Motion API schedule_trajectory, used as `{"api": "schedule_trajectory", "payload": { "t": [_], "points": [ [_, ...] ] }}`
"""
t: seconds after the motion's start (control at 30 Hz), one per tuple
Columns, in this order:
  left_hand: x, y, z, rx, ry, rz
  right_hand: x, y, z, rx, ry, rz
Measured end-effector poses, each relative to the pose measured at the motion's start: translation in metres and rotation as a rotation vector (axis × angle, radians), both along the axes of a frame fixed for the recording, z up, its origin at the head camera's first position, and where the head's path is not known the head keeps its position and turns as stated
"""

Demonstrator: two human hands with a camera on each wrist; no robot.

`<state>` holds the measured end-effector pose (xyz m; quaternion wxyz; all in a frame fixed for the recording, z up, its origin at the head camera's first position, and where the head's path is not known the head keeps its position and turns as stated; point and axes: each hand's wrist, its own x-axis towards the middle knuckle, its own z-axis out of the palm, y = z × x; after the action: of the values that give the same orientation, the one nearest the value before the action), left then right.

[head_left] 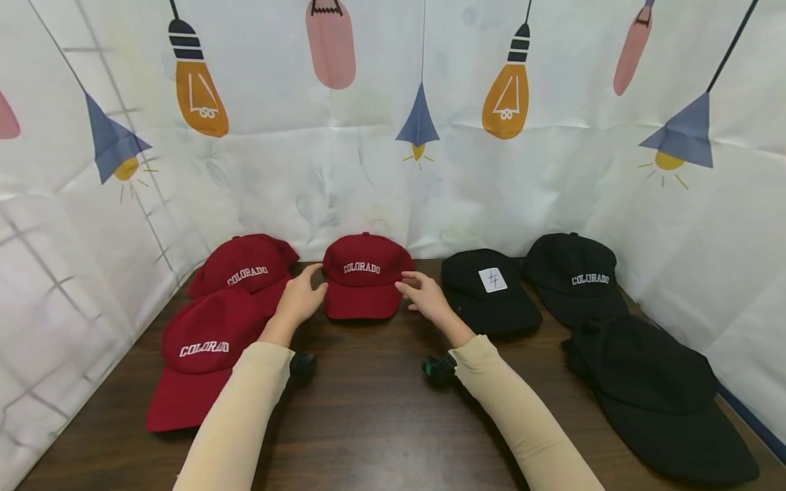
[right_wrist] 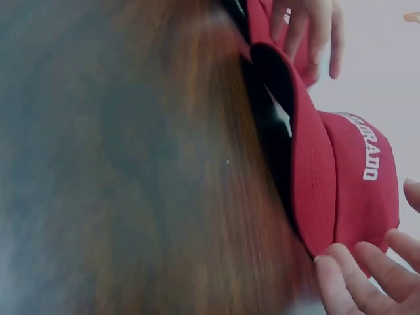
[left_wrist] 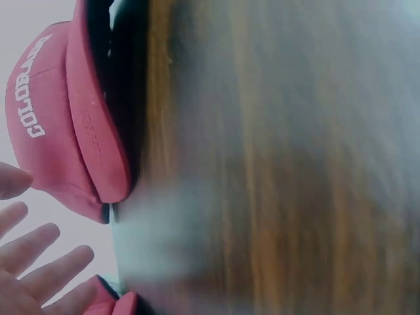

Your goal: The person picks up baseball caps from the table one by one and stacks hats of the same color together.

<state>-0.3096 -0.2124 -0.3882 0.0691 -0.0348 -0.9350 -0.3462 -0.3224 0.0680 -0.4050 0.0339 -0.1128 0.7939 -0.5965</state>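
At the back edge of the table (head_left: 368, 423), near the middle of this edge, the middle cap (head_left: 368, 296): red, upright, with white COLORADO lettering and with brim turned away from the back edge. On both sides of this cap, one hand each. At its left side, the left hand (head_left: 299, 298), with fingers (left_wrist: 41, 248) spread and relaxed, gripping nothing. At its right side, the right hand (head_left: 428, 298), with fingers loosely extended and also without a grip; fingertips very near the end of the brim, but impossible to tell if touching.

Towards the back left corner, the rear cap (head_left: 245, 257), also red and lettered, partly hidden by the front cap (head_left: 205, 327), which is red too and placed along the left edge, its brim pointing away from the back edge.

Right of the middle cap and apart from it, at the back edge, the tagged cap (head_left: 469, 300), black, with a white tag (head_left: 493, 279) bearing a dark mark. In the back right corner, the lettered cap (head_left: 565, 262), black. Along the right edge, the near cap (head_left: 660, 382), plain black, covering in the head view a part of the lettered one. Behind everything, a white cloth (head_left: 362, 177) printed with lamps.
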Motion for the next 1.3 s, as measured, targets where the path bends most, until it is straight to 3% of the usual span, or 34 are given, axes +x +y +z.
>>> {"api": "schedule_trajectory", "payload": {
  "t": [0.17,0.37,0.6,0.97,1.07,1.3],
  "points": [
    [-0.003,0.002,-0.002,0.096,0.002,0.041,-0.003,-0.004,0.001,-0.154,-0.142,-0.063],
    [-0.008,0.004,-0.008,0.198,-0.048,0.105,-0.010,-0.006,-0.004,-0.193,-0.230,-0.099],
    [-0.010,0.004,-0.016,0.266,-0.055,0.169,-0.012,-0.009,-0.012,-0.200,-0.236,-0.117],
    [-0.015,0.006,-0.018,0.343,-0.117,0.198,-0.015,-0.015,-0.012,-0.141,-0.186,-0.095],
    [-0.016,0.006,-0.017,0.344,-0.126,0.206,-0.017,-0.017,-0.012,-0.178,-0.208,-0.122],
    [-0.018,0.009,-0.019,0.441,-0.126,0.230,-0.021,-0.018,-0.014,-0.319,-0.257,-0.205]
  ]
}}
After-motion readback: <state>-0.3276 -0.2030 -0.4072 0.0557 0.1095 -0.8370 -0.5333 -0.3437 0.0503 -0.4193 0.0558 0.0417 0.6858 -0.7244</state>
